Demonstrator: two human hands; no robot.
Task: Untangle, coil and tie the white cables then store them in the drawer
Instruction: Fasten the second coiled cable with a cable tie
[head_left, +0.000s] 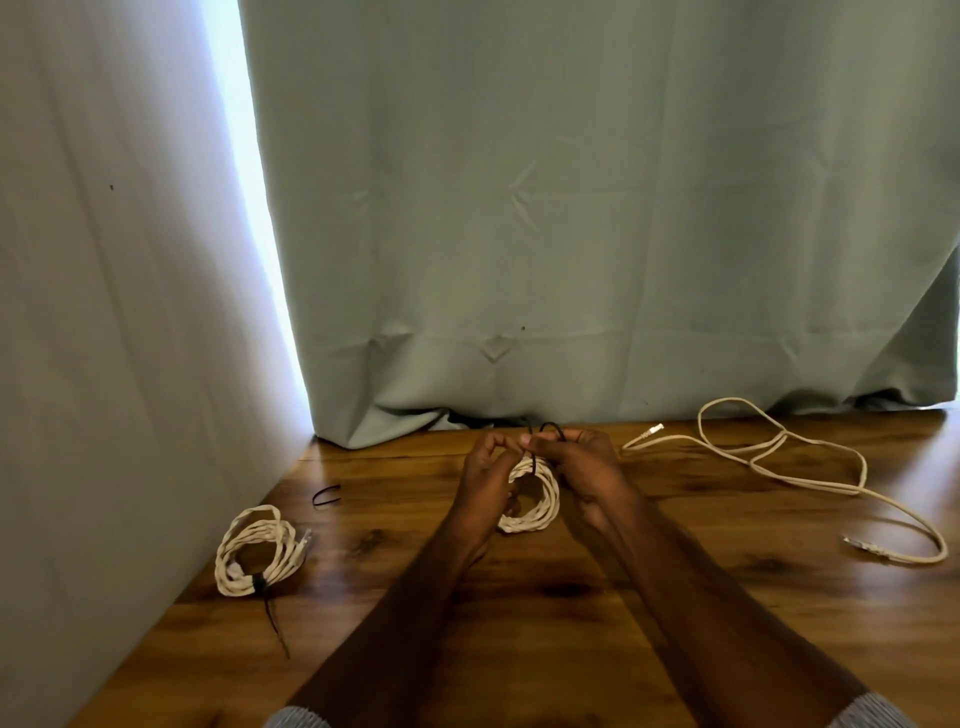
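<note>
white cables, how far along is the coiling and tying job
One coiled cable lies at the left, already bound with a black tie. A second coil is in hand: the left hand and right hand pinch a black tie above it. The loose cable at the right is still uncoiled; a spare tie waits. No drawer is in view, so nothing is stored.

No writing, label, brand, number or sign can be read anywhere in the view. The cables, the black ties, the wooden surface, the curtain and the wall all show plain faces, and the cable plugs are too small to tell any marking.
</note>
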